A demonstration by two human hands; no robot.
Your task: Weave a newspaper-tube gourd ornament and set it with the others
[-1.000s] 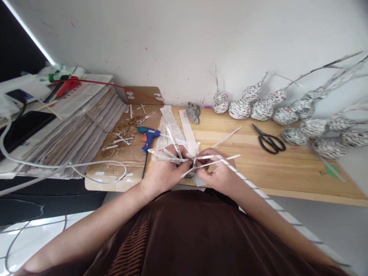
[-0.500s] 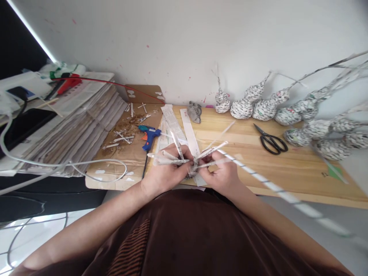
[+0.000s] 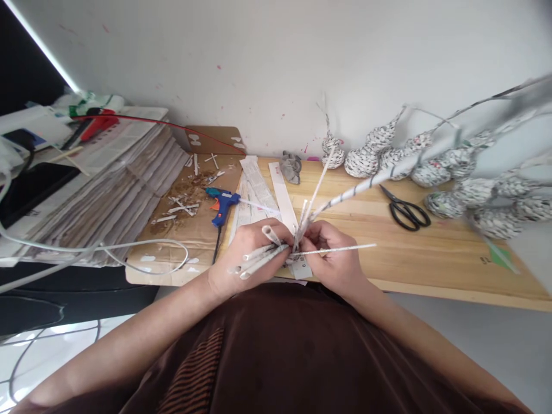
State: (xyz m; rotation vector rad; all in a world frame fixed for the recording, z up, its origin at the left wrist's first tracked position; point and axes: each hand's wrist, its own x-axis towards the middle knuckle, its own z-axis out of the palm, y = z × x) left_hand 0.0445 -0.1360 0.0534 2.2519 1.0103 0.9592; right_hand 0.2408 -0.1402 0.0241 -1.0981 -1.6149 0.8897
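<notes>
Long banded paper strand (image 3: 362, 186) swung from trailing down past the right forearm to slanting up and right, far end blurred across the woven forms (image 3: 361, 163). Paper tubes (image 3: 263, 263) sat bunched between both hands, by the worktop (image 3: 371, 227) near edge. Left hand (image 3: 239, 244) had fingers closed round the tube bases; right hand (image 3: 340, 261) pinched the same cluster, one thin tube crossing over it. Scissors (image 3: 396, 202) lay right, glue gun (image 3: 223, 208) left on cardboard (image 3: 172, 261)
</notes>
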